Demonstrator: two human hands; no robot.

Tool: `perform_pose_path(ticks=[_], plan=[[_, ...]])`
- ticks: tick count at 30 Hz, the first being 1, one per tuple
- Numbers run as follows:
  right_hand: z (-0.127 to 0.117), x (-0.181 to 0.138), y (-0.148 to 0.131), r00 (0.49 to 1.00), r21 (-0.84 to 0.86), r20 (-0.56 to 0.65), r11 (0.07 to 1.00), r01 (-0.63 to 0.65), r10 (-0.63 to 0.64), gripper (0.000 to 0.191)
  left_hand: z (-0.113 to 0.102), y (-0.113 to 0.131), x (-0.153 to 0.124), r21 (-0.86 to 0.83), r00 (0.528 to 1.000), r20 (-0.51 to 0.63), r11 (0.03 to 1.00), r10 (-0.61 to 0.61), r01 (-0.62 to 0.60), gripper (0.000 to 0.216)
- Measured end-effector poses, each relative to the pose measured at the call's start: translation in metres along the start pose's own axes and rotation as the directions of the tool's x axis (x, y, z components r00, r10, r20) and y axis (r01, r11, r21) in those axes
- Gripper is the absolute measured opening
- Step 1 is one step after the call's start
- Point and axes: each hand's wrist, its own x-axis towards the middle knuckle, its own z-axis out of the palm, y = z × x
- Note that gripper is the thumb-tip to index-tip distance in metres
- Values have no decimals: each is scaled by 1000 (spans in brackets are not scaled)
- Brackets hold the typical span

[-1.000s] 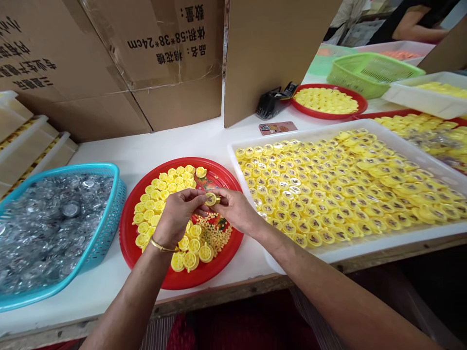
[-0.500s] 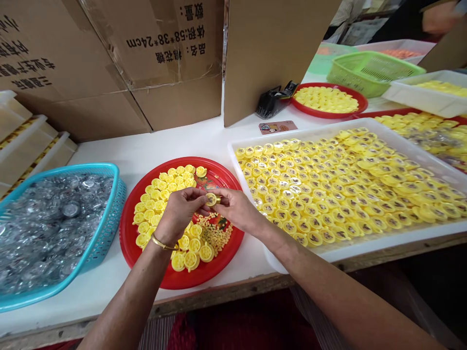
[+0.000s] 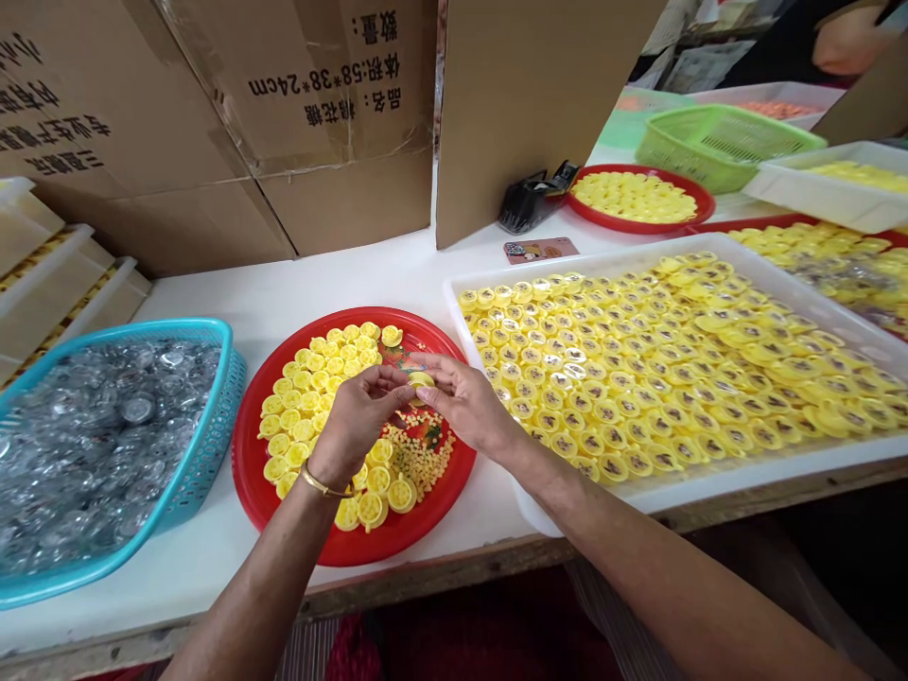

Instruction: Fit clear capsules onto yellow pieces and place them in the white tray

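Observation:
My left hand point(image 3: 360, 416) and my right hand point(image 3: 472, 402) meet above a round red tray point(image 3: 273, 501). Between their fingertips they pinch one small yellow toy cup point(image 3: 421, 378), partly covered by the fingers. Yellow cups point(image 3: 298, 383) cover the left side of the tray, and a few more stand at its front. Tiny pale yellow pellets point(image 3: 426, 459) lie scattered on the right part of the tray. To the right, a white tray point(image 3: 529, 506) holds rows of yellow cups with printed clear lids point(image 3: 602, 411).
A blue basket point(image 3: 195, 463) of clear plastic lids point(image 3: 136, 407) stands left, near stacked white bins point(image 3: 57, 274). Cardboard boxes point(image 3: 347, 203) form a wall behind. A black tape dispenser point(image 3: 532, 197), a card point(image 3: 540, 250) and a green basket point(image 3: 724, 142) sit farther back. Another person's arm shows top right.
The yellow cup has turned between my fingers, its printed face no longer showing. My right hand has closed further around it. The other person's arm at the top right has shifted.

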Motion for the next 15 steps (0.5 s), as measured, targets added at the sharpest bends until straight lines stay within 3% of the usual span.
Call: perform_pose_path(ticks=[5, 10, 15], plan=[[0, 0, 2, 1000, 1, 2, 1000, 7, -7, 41, 4, -6, 1, -51, 999, 41, 998, -20, 22, 27], [-1, 1, 4, 998, 25, 46, 998, 52, -53, 45, 4, -10, -4, -129, 996, -28, 987, 89, -92, 31], [0, 0, 1, 986, 9, 126, 994, 106, -106, 45, 0, -2, -15, -47, 978, -74, 979, 197, -201, 38]])
